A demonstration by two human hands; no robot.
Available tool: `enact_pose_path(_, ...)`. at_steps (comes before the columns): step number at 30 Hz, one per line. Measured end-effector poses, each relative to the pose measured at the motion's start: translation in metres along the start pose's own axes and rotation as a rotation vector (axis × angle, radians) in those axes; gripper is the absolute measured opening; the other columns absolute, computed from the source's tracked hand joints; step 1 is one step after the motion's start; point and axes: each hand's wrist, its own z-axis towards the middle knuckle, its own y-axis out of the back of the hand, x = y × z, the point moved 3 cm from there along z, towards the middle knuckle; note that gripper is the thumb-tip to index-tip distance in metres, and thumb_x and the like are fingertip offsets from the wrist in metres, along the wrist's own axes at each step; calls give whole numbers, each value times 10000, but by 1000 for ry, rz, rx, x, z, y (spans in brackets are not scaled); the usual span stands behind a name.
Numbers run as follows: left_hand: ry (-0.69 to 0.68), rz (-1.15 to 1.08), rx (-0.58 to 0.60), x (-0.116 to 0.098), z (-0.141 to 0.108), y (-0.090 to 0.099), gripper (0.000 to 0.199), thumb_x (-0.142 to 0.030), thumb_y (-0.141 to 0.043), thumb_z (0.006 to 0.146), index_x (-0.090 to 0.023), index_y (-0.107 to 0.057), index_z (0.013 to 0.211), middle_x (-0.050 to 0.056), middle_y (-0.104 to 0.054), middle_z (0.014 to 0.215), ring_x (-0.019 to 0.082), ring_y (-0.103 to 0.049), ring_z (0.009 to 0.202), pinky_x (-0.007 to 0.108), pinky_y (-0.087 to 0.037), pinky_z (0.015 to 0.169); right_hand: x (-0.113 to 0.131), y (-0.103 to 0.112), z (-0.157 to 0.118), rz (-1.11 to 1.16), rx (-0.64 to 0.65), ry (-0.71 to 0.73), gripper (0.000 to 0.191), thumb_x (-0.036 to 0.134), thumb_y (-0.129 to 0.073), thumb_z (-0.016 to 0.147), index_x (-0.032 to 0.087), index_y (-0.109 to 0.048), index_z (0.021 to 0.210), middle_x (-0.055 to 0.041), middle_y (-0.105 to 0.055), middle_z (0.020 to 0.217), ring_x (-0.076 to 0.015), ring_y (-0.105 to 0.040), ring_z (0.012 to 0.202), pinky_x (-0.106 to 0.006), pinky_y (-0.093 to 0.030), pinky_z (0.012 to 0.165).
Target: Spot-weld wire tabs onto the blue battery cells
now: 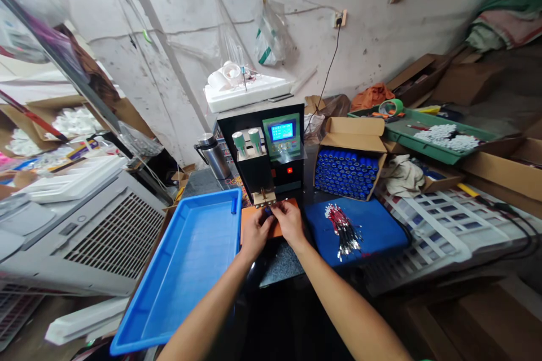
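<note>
My left hand [255, 232] is closed at the front of a black spot welder [254, 175], its fingers pinched around a small dark blue battery cell [268, 211], mostly hidden. Beside it my right hand [288, 220] is also pinched, fingertips close to the welder's electrode tips [266, 196]; what it holds is too small to make out. Both hands are over an orange block [275, 229]. A single blue cell [234, 206] lies in the blue tray [182, 276] on the left. Red and black wire leads [342, 228] lie bunched on a blue pad [381, 231] at right.
A cardboard box [351, 127] packed with blue cells stands right of the welder. Behind the tray is a steel jug [215, 157]. White foam [245, 90] rests on the welder. A green tray [427, 135] holds white parts. At left stands a grey air cooler [101, 237].
</note>
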Motion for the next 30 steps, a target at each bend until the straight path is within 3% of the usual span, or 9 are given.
enact_pose_path(30, -7, 31, 9, 3, 0, 1, 314, -327, -584, 873, -165, -658, 1132, 80, -722, 1081, 228, -665, 1007, 367, -501, 942, 3, 3, 0, -32, 4, -15, 275, 452, -684, 742, 180, -691, 784, -55, -729, 790, -218, -660, 745, -316, -499, 713)
